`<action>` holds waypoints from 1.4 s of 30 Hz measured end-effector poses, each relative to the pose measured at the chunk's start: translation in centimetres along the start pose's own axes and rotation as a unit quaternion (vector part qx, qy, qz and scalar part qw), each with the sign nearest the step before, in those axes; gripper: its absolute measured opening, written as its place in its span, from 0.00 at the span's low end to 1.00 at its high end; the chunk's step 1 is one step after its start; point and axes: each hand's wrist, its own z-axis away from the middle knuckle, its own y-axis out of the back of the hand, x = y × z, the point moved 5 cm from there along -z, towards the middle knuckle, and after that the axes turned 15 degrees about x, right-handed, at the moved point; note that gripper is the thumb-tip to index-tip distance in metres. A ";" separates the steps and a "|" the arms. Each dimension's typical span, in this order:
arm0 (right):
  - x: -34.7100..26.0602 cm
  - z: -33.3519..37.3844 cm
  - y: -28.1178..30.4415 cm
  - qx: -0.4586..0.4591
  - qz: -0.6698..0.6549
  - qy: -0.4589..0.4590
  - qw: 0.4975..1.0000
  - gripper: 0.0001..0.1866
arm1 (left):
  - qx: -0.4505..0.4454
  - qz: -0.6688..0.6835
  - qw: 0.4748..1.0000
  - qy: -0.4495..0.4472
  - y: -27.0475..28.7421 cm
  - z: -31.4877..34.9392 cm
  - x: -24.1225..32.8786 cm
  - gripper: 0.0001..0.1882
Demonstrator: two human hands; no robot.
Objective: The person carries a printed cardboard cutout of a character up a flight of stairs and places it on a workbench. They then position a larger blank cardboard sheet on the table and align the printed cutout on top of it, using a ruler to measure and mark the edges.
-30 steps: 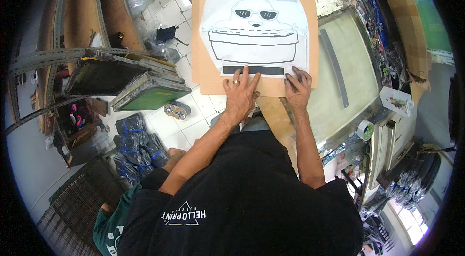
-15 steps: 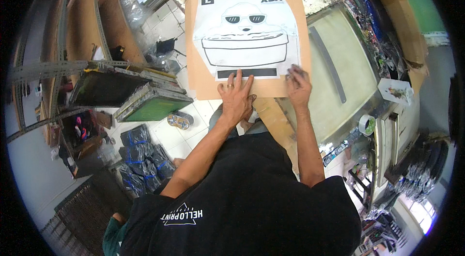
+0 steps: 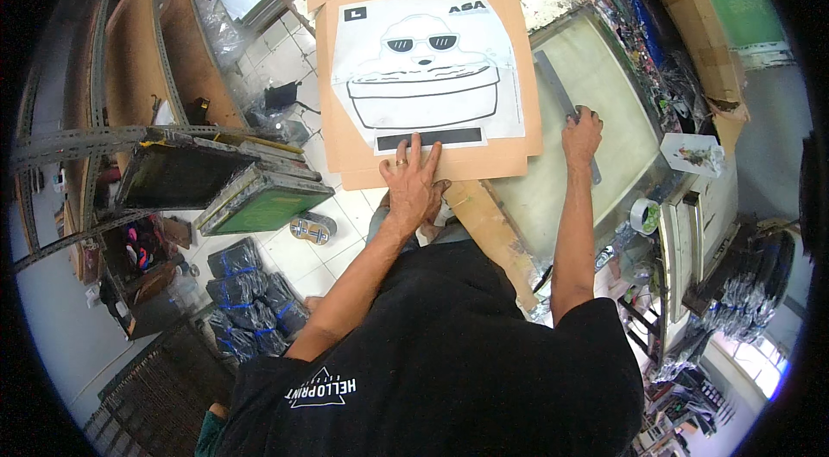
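Observation:
A large white paper sheet (image 3: pixel 432 98) with a line drawing of a figure in sunglasses above a wide tub lies on a brown cardboard sheet (image 3: pixel 345 159). Along its lower edge sits a small white strip with a black bar (image 3: pixel 389 142). My left hand (image 3: pixel 410 185) presses on this strip with fingers spread, holding nothing. To the right, my right hand (image 3: pixel 583 136) has its fingers curled round the edge of a long grey metal ruler (image 3: pixel 554 84). The ruler lies on a framed pale screen (image 3: pixel 626 77); the hand covers part of its lower half.
Framed screens (image 3: pixel 263 198) lean at the left by a metal shelf (image 3: pixel 129 51). Bundled dark packs (image 3: pixel 250 293) and a pair of sandals (image 3: pixel 313 229) are on the tiled floor. A tape roll (image 3: pixel 645 217) and a card (image 3: pixel 693 155) lie at the right.
My right hand has left the lower right corner of the paper and moved right onto the ruler. My left hand stays on the strip. The whole view has shifted slightly.

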 end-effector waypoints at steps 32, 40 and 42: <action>0.4 -0.7 3.0 -0.113 -0.112 -0.200 0.967 0.47 | -0.026 -0.014 1.000 -0.009 -1.3 -3.6 5.3 0.39; 0.2 -1.5 2.4 -0.123 -0.096 -0.168 0.973 0.50 | -0.034 -0.017 0.999 0.002 -2.1 -4.7 5.8 0.39; 0.3 -1.6 2.1 -0.117 -0.099 -0.162 0.975 0.50 | -0.039 -0.021 0.999 0.005 -2.3 -5.0 6.0 0.40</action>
